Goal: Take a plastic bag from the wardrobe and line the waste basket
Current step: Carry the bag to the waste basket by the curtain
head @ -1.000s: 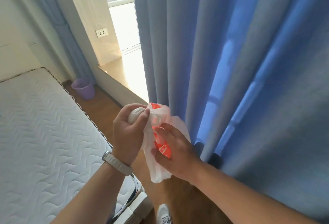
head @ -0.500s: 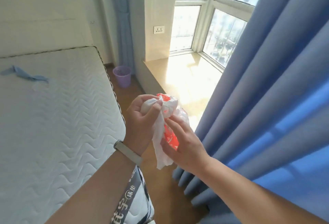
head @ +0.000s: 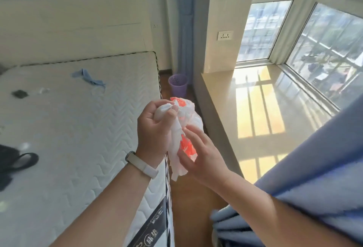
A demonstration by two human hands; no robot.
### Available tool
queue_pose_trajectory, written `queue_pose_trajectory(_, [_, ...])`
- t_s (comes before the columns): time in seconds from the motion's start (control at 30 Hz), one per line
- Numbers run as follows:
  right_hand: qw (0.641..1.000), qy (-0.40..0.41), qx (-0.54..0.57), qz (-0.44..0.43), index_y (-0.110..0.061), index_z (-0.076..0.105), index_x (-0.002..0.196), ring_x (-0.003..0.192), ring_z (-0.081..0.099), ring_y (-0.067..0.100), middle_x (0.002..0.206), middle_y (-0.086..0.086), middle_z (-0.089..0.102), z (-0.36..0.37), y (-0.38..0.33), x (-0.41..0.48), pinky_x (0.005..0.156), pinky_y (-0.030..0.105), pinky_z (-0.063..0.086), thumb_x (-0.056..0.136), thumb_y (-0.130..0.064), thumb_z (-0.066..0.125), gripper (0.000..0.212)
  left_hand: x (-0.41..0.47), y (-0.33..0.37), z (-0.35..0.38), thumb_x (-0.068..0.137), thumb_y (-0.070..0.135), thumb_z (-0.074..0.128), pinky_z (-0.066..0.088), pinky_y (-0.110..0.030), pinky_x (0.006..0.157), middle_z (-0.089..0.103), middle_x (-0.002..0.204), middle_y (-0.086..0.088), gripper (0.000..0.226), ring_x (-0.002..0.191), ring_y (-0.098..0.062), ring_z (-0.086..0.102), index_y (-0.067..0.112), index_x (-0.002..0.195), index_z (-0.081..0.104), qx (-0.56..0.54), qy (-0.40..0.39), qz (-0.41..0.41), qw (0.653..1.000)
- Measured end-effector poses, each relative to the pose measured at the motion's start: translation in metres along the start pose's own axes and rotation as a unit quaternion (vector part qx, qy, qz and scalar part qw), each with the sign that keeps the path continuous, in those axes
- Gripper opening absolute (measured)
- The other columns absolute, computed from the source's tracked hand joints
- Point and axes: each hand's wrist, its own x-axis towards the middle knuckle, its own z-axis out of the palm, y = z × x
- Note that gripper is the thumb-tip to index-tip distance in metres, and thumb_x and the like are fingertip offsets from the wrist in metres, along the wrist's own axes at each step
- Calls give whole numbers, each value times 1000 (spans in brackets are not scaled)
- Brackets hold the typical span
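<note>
A crumpled white plastic bag with orange print (head: 183,125) hangs between my hands at the middle of the view. My left hand (head: 155,130), with a pale wristband, is shut on the bag's bunched upper end. My right hand (head: 198,154) pinches the lower part with thumb and fingers. A small purple waste basket (head: 178,84) with a perforated wall stands on the wooden floor farther ahead, in the corner between the bed and the window ledge. It looks unlined.
A bare white mattress (head: 78,128) fills the left, with a blue cloth (head: 88,77) and dark items on it. A polished window ledge (head: 255,113) runs along the right. A blue curtain (head: 314,178) hangs at lower right. A narrow wooden floor strip leads to the basket.
The view has swung left from the curtain toward the bed and window. The waste basket now sits nearer the centre. Both hands keep working the bag between them.
</note>
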Motion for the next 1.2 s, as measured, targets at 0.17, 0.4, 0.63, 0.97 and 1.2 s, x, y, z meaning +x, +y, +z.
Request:
queue_pose_trajectory(0.17, [999, -7, 28, -34, -25, 46, 136, 121, 56, 21, 137, 6, 55, -27, 53, 45, 95, 37, 52, 92, -38, 60, 48, 37, -1, 58, 78, 25, 70, 54, -28, 64, 68, 78, 9, 4, 74, -13, 66, 29, 79, 67, 18, 30, 18, 999])
queue_pose_trajectory(0.4, [998, -19, 51, -29, -25, 50, 140, 126, 54, 19, 142, 1, 50, -57, 94, 87, 93, 41, 53, 92, -39, 62, 51, 77, 1, 104, 80, 23, 69, 52, -27, 64, 68, 75, 13, 2, 71, -9, 64, 22, 81, 67, 35, 49, 41, 997])
queue_pose_trajectory(0.63, [998, -21, 53, -9, -28, 47, 143, 130, 50, 18, 145, 0, 47, -57, 129, 122, 97, 41, 51, 92, -45, 59, 55, 122, -13, 132, 79, 21, 69, 49, -19, 61, 67, 73, 15, 4, 68, -4, 62, 19, 80, 66, 15, 35, 46, 998])
queue_pose_trajectory(0.97, [999, -25, 6, 26, -26, 47, 142, 134, 44, 10, 148, -5, 43, -7, 189, 218, 102, 32, 48, 93, -44, 58, 53, 252, -75, 144, 80, 22, 69, 49, -18, 59, 66, 74, 15, 4, 68, -3, 61, 20, 81, 66, -3, -3, 29, 1000])
queue_pose_trajectory(1.2, [997, -51, -27, 43, -32, 47, 141, 133, 44, 9, 147, -8, 44, 61, 218, 320, 102, 35, 49, 93, -49, 57, 52, 372, -125, 117, 79, 30, 68, 51, -17, 57, 67, 76, 16, 13, 72, -6, 65, 20, 88, 67, 2, -15, -7, 1000])
